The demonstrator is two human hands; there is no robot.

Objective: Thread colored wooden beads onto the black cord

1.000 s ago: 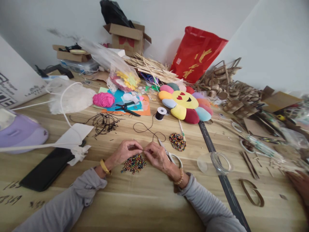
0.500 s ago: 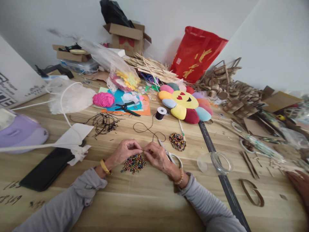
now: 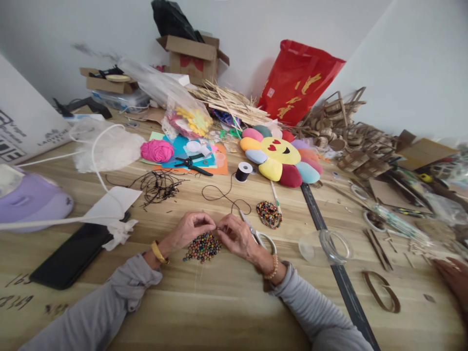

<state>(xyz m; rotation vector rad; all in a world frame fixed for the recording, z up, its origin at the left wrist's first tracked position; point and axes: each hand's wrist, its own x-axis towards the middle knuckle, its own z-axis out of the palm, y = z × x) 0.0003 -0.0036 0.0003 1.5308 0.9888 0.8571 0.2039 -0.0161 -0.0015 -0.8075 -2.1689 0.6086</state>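
My left hand (image 3: 195,228) and my right hand (image 3: 236,235) meet fingertip to fingertip, each in a pinch, over a small heap of multicoloured round beads (image 3: 203,248). A thin black cord (image 3: 220,197) curves from a white-ended spool (image 3: 243,171) to the fingers of my right hand. What my left fingertips pinch is too small to make out. Scissors (image 3: 266,240) lie partly under my right hand and wrist. Just beyond them rests a coiled string of similar beads (image 3: 269,215).
At left are a black phone (image 3: 71,256), a purple appliance (image 3: 32,200) and tangled black cord (image 3: 161,186). Pliers (image 3: 193,166) and pink yarn (image 3: 157,151) lie behind. A flower cushion (image 3: 280,153), a clear container (image 3: 310,247) and another person's hand (image 3: 451,275) are to the right.
The fingertips of both hands have shifted very slightly, still pinched close together above the beads. Everything else looks the same.
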